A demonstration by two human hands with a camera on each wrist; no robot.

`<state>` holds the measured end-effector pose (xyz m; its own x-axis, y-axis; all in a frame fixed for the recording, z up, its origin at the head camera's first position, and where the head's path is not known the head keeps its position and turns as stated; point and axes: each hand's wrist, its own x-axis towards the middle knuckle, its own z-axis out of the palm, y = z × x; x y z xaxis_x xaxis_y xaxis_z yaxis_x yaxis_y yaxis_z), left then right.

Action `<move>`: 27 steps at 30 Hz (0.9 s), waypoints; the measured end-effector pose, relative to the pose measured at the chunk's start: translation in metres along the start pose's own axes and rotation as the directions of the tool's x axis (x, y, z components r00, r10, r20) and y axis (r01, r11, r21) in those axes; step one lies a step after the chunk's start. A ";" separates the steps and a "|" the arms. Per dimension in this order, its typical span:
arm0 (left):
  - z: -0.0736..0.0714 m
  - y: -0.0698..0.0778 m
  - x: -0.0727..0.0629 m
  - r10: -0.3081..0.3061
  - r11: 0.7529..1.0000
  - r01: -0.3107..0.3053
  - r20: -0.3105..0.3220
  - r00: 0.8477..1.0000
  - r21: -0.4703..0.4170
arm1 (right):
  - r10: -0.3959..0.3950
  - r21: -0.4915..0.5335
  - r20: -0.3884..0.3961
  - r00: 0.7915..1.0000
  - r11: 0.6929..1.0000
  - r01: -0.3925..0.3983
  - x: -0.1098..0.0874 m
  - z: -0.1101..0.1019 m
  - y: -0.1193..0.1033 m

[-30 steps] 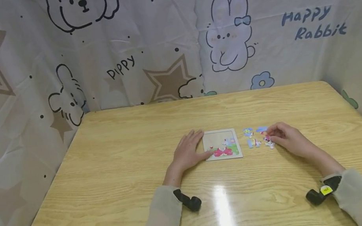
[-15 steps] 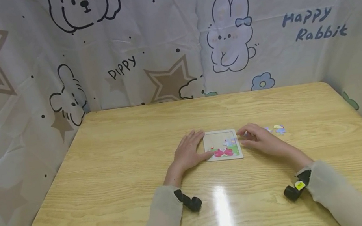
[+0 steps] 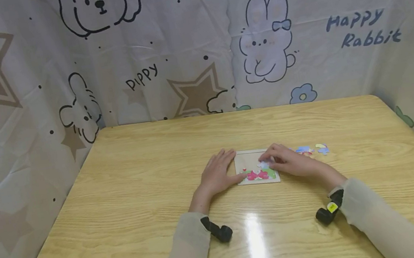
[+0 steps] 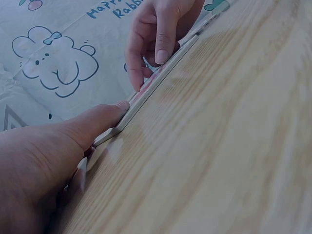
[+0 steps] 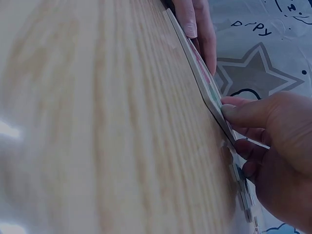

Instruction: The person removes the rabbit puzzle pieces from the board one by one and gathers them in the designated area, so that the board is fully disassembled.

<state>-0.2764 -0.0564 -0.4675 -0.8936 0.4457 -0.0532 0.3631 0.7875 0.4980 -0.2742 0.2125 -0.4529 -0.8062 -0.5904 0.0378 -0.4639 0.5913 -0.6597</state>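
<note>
A small square puzzle tray (image 3: 246, 159) lies on the table with pink-and-green pieces (image 3: 257, 175) set along its front. My left hand (image 3: 216, 174) rests against its left side, fingers straight and thumb lying over the front corner. In the left wrist view the left thumb (image 4: 105, 116) presses on the tray's rim. Over the right part of the tray, my right hand (image 3: 288, 162) pinches a pale blue puzzle piece (image 3: 264, 164) between thumb and index finger, largely covered by the fingers. From the right wrist side, the right thumb (image 5: 239, 114) is right at the tray's edge.
Just right of the tray lie loose puzzle pieces (image 3: 304, 150), partly behind the right hand, and another loose piece (image 3: 322, 148) farther right. The wooden table (image 3: 147, 166) meets a printed cloth (image 3: 175, 38) at its back and sides.
The right hand has moved left from the loose pieces to over the tray's right part, uncovering some pieces. The left hand has stayed at the tray's left side.
</note>
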 end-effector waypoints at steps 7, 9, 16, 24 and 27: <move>-0.001 0.001 -0.001 0.002 1.000 -0.002 -0.002 1.000 -0.004 | 0.015 0.026 0.001 1.000 1.000 -0.015 0.001 -0.001 0.000; -0.001 0.001 -0.001 -0.001 1.000 0.001 0.001 1.000 0.000 | 0.019 0.043 -0.008 1.000 0.999 -0.019 0.001 -0.001 -0.001; -0.001 0.002 -0.001 -0.011 1.000 0.011 0.006 1.000 0.006 | 0.024 0.072 -0.041 0.999 0.997 -0.021 0.001 0.000 0.002; 0.000 0.002 -0.001 -0.006 1.000 0.006 0.004 1.000 0.004 | 0.048 0.096 -0.079 0.996 0.995 -0.040 -0.002 0.001 0.002; 0.001 0.001 -0.001 -0.007 1.000 0.007 0.000 1.000 0.002 | 0.056 0.102 -0.098 0.994 0.994 -0.046 -0.002 0.001 0.001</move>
<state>-0.2753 -0.0557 -0.4675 -0.8959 0.4407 -0.0569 0.3578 0.7915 0.4955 -0.2725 0.2137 -0.4542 -0.8632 -0.4993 0.0744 -0.3864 0.5588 -0.7338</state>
